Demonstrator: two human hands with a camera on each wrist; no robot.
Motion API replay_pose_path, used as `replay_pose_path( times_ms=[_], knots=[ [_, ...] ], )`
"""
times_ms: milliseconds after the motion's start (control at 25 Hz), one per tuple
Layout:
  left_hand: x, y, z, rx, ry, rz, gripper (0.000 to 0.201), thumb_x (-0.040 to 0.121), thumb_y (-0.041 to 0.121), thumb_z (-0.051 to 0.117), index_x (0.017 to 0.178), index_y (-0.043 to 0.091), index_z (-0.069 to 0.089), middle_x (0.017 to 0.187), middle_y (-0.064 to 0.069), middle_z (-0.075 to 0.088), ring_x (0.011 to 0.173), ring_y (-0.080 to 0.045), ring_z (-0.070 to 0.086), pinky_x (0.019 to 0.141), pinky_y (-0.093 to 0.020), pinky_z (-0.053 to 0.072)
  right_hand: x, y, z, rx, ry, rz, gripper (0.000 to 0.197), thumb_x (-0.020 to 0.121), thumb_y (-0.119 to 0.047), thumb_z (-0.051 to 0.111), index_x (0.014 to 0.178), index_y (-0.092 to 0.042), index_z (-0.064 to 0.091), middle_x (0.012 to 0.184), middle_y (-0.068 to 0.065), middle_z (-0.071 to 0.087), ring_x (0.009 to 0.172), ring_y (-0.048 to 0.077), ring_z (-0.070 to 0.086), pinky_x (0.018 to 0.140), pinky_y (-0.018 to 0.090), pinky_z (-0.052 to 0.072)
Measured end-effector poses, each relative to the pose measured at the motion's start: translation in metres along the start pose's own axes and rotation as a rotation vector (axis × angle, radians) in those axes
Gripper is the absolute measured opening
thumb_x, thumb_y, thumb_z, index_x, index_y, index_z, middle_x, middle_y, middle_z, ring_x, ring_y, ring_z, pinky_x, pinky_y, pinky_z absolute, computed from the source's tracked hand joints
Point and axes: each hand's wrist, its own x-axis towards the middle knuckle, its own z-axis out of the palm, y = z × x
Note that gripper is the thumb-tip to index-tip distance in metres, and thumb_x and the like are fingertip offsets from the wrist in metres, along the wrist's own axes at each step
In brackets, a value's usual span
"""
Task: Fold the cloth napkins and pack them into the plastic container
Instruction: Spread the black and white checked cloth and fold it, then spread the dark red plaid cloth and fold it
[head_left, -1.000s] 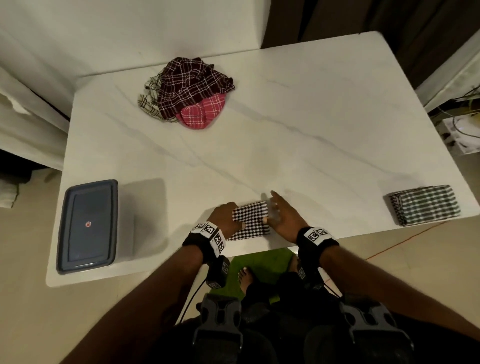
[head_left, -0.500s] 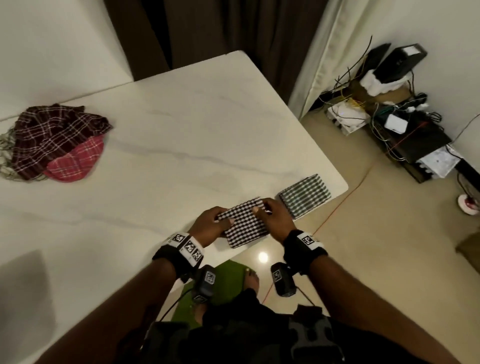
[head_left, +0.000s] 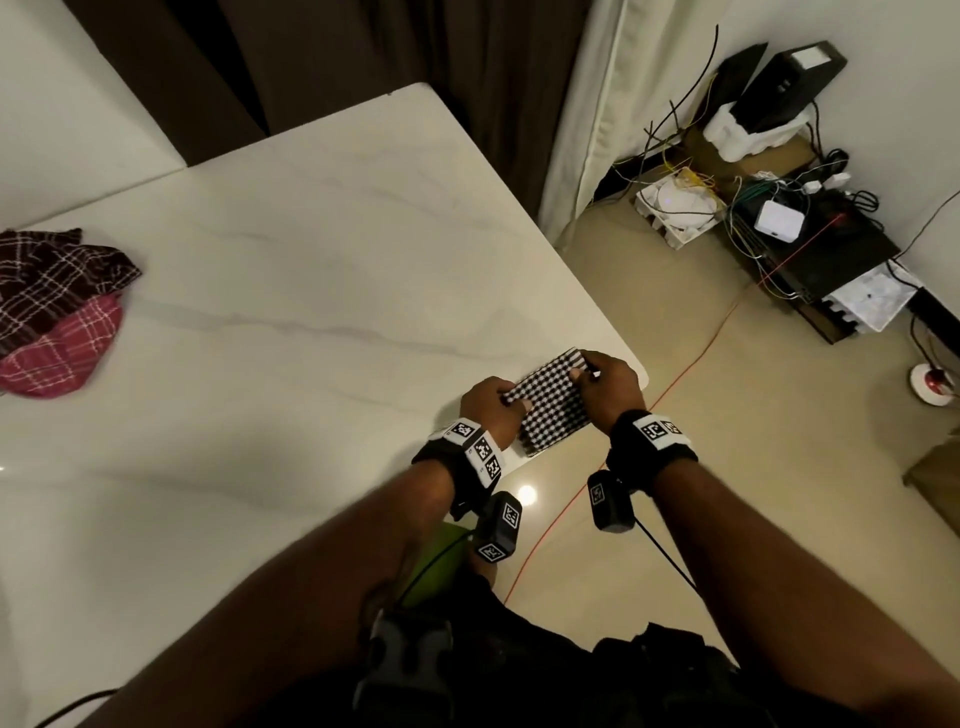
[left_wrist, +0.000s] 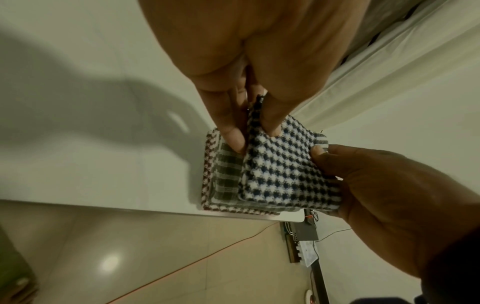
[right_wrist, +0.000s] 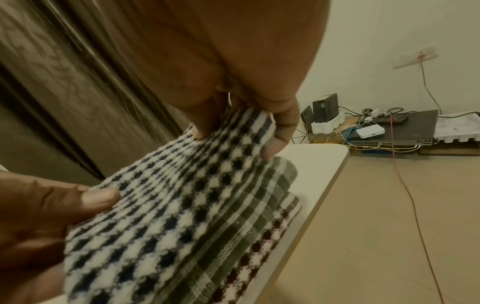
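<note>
A folded black-and-white houndstooth napkin (head_left: 550, 402) is held by both hands over the table's near right corner. My left hand (head_left: 491, 408) pinches its left edge between thumb and fingers, and my right hand (head_left: 605, 387) pinches its right edge. In the wrist views the houndstooth napkin (left_wrist: 283, 170) (right_wrist: 166, 205) sits on top of a folded green checked napkin (left_wrist: 224, 174) (right_wrist: 249, 216), which lies on a folded dark red houndstooth napkin (right_wrist: 262, 244). The plastic container is out of view.
A pile of unfolded napkins, dark plaid (head_left: 52, 280) over pink plaid (head_left: 62, 348), lies at the table's far left. The white marble table (head_left: 311, 270) ends right beside the stack. Cables and network boxes (head_left: 779, 218) clutter the floor to the right.
Both hands carried the black-and-white napkin rightward from the table's front middle to the corner and onto the green checked napkin. The view swung right, so the container left the frame.
</note>
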Motion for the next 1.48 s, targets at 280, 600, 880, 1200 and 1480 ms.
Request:
replay_pose_path(
  times_ms=[280,600,880,1200,1480],
  knots=[
    [0.008,-0.002,0.008,0.100,0.017,-0.014,0.034,0.085,0.023,0.067,0.117,0.011,0.063,0.115,-0.007,0.067,0.105,-0.024,0.063,0.089,-0.029,0.048,0.008,0.010,0.018,-0.114,0.043,0.029,0.037,0.098,-0.017,0.049,0.134,-0.012,0.054,0.133,0.013,0.055,0.125,0.033,0.049,0.104,0.042,0.037],
    [0.010,-0.022,-0.027,-0.250,0.092,-0.186,0.015,0.095,0.023,0.050,0.107,0.015,0.057,0.089,-0.005,0.063,0.075,-0.025,0.066,0.065,-0.037,0.059,-0.032,0.025,0.061,-0.764,-0.101,-0.450,0.069,0.098,-0.057,0.016,0.155,-0.019,0.004,0.162,0.015,-0.004,0.148,0.032,-0.012,0.117,0.057,-0.006],
    [0.000,-0.105,-0.099,-0.179,0.056,-0.310,0.013,0.095,0.018,0.047,0.098,0.021,0.060,0.093,-0.003,0.063,0.071,-0.022,0.067,0.056,-0.029,0.051,-0.036,0.020,0.059,-0.785,-0.136,-0.385,0.074,0.096,-0.062,0.009,0.155,-0.017,0.005,0.162,0.015,-0.003,0.148,0.029,-0.013,0.116,0.056,-0.011],
    [-0.038,-0.193,-0.244,-0.248,0.161,-0.407,0.020,0.093,0.006,0.047,0.081,0.014,0.061,0.074,-0.008,0.060,0.060,-0.022,0.057,0.054,-0.026,0.043,-0.049,-0.118,0.176,-0.727,-0.453,-0.659,0.096,0.081,-0.074,-0.013,0.154,-0.017,0.016,0.163,0.011,-0.001,0.148,0.029,-0.013,0.118,0.054,-0.007],
    [-0.043,-0.274,-0.406,-0.175,0.351,-0.398,0.024,0.081,0.009,0.048,0.075,0.020,0.069,0.075,-0.008,0.066,0.072,-0.032,0.065,0.061,-0.031,0.049,-0.054,-0.255,0.349,-0.878,-0.649,-0.672,0.069,0.096,-0.061,0.026,0.155,-0.031,0.005,0.162,0.009,-0.011,0.146,0.041,-0.010,0.116,0.060,0.007]
  ],
)
